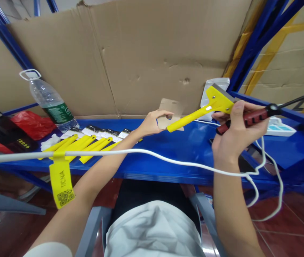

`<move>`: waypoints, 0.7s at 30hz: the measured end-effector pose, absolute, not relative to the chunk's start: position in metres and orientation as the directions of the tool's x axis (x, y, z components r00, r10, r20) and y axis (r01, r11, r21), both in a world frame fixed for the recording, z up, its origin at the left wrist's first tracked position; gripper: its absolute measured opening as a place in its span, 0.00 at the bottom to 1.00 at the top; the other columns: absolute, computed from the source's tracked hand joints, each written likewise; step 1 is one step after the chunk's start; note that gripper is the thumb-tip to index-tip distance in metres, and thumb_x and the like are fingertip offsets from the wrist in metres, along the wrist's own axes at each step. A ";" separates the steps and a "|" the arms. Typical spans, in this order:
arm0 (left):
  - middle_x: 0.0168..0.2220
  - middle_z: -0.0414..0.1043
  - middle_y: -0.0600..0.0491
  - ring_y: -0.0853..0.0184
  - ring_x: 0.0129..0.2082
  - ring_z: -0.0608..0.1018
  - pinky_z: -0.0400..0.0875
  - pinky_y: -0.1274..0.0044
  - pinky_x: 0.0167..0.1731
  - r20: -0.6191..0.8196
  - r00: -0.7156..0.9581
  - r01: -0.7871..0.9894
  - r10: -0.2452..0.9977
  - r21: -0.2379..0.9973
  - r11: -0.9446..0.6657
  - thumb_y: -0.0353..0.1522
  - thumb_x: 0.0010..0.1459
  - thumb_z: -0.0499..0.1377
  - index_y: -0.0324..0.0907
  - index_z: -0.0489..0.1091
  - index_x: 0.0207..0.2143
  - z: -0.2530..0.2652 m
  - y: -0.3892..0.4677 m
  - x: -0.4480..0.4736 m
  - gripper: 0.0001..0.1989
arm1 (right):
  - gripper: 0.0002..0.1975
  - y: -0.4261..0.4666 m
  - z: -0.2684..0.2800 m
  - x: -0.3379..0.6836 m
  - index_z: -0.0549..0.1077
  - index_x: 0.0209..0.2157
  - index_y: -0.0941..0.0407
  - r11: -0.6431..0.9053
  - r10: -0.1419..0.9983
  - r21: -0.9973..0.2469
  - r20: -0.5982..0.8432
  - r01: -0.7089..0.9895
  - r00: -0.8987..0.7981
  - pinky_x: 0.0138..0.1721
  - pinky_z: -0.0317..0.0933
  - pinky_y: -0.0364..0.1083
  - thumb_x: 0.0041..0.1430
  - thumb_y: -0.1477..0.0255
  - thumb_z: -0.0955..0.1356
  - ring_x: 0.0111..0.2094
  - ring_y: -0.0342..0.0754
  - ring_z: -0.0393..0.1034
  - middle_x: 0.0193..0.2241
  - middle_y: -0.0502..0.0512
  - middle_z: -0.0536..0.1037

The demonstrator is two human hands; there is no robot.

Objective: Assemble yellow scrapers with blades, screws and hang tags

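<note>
My left hand (153, 122) pinches a small piece of brown cardboard (170, 109) with a cut-out in it, above the blue shelf. My right hand (232, 132) is closed around a red-and-black-handled tool (257, 116), whose black cord runs off to the right. The same hand's fingers grip the head of a yellow scraper (194, 117). The scraper's handle slants down to the left, and its end overlaps the cardboard in view; whether they touch I cannot tell. More yellow scrapers (84, 144) with black-and-white cards lie in a row left of my left forearm.
A white cable (168, 162) crosses in front of both forearms, carrying a yellow tag (61, 182). A water bottle (52, 103), a red plastic bag (33, 125) and a black bag (4, 132) stand left. A white power strip (280, 128) lies right. Cardboard (152, 53) walls the back.
</note>
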State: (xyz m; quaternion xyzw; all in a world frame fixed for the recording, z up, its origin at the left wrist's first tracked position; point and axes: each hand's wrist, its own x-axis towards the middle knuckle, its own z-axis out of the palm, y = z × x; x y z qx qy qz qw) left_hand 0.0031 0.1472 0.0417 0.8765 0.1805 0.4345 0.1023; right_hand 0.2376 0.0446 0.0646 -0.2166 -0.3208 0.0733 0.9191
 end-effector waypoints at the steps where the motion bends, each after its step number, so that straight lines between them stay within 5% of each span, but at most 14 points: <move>1: 0.52 0.87 0.45 0.56 0.51 0.87 0.77 0.66 0.56 0.727 0.557 0.222 0.403 0.337 -0.915 0.43 0.57 0.76 0.45 0.82 0.57 0.041 0.146 0.004 0.27 | 0.19 0.045 0.065 0.238 0.73 0.35 0.51 0.894 0.277 -0.447 0.554 0.000 0.785 0.18 0.65 0.43 0.56 0.59 0.82 0.21 0.47 0.78 0.28 0.46 0.79; 7: 0.51 0.88 0.47 0.57 0.49 0.87 0.77 0.68 0.54 0.716 0.578 0.227 0.392 0.321 -0.920 0.49 0.51 0.81 0.46 0.84 0.55 0.042 0.139 0.009 0.32 | 0.21 0.047 0.064 0.241 0.74 0.35 0.51 0.907 0.240 -0.422 0.556 0.021 0.796 0.16 0.59 0.43 0.55 0.57 0.83 0.21 0.49 0.78 0.27 0.47 0.77; 21: 0.48 0.89 0.47 0.59 0.45 0.87 0.77 0.69 0.49 0.744 0.549 0.223 0.380 0.308 -0.925 0.49 0.56 0.79 0.43 0.84 0.52 0.036 0.131 0.019 0.27 | 0.16 0.044 0.064 0.236 0.76 0.34 0.51 0.912 0.201 -0.404 0.594 0.073 0.779 0.23 0.70 0.47 0.58 0.61 0.82 0.21 0.48 0.78 0.29 0.47 0.79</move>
